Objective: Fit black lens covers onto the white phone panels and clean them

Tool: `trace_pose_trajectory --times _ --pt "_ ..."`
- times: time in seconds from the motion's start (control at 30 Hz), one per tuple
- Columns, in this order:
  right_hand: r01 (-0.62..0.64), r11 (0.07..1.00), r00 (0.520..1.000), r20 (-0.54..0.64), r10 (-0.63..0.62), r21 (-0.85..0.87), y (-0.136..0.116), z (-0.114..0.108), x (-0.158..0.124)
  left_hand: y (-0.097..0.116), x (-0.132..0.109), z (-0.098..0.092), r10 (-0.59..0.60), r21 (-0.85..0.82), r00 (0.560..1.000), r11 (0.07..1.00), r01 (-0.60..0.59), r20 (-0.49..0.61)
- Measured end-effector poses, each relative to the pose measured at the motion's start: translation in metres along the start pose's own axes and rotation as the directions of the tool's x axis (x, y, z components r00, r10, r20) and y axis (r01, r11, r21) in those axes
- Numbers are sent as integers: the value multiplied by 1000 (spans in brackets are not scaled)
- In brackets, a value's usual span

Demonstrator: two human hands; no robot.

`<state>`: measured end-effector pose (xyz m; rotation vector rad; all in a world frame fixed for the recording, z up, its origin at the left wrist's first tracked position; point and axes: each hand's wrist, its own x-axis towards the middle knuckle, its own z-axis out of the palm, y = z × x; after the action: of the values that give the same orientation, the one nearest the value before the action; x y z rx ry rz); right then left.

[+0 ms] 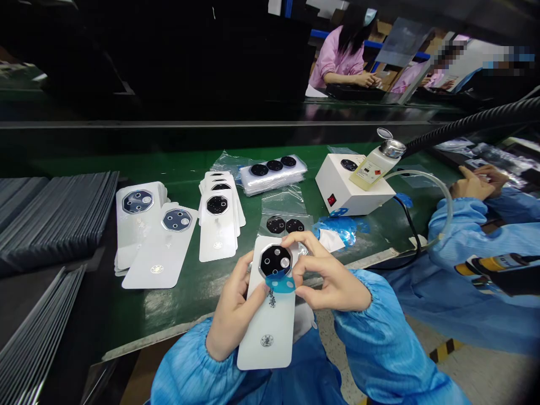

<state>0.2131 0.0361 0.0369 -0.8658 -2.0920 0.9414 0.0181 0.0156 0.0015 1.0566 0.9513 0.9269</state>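
My left hand [232, 304] is closed around the left edge of a white phone back cover [264, 320], held tilted over the bench's front edge. The cover carries a black round camera plate [275, 261] in an octagonal frame and dark printed characters below it. A piece of blue film [280, 284] hangs partly over the plate's lower edge. My right hand [333, 278] pinches the film's right side between fingers and thumb, and another fingertip rests near the cover's top right corner. Just behind the cover lie loose black round plates [276, 224] on a clear bag.
Several stacked phone back covers [217, 230] and more covers [160, 253] lie left. Behind are bagged black plates [274, 174], a white box [350, 194] and a pump bottle [375, 166]. Peeled blue film [337, 230] lies right. Dark slotted racks [59, 214] stand far left. A co-worker's hands [478, 181] are at right.
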Motion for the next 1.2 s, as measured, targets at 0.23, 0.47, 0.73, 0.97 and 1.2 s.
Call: trace_pose_trajectory --times 0.23,0.47,0.73,0.97,1.2 --pt "5 993 999 41 -10 122 5 -4 -4 -1 4 1 -24 -3 1000 1000 24 -3" --pt "-83 938 894 -391 220 337 40 -15 -16 -6 3 1 -79 -4 996 997 79 36" --pt "-508 859 499 -792 352 62 132 -74 -53 -24 4 43 -153 -19 946 986 165 285" --pt "-827 533 410 -839 358 -177 139 -68 -50 -37 16 94 -156 -58 837 974 217 524" --pt "-902 355 386 -825 413 -244 140 -67 -50 -55 50 198 -168 -39 686 961 275 708"
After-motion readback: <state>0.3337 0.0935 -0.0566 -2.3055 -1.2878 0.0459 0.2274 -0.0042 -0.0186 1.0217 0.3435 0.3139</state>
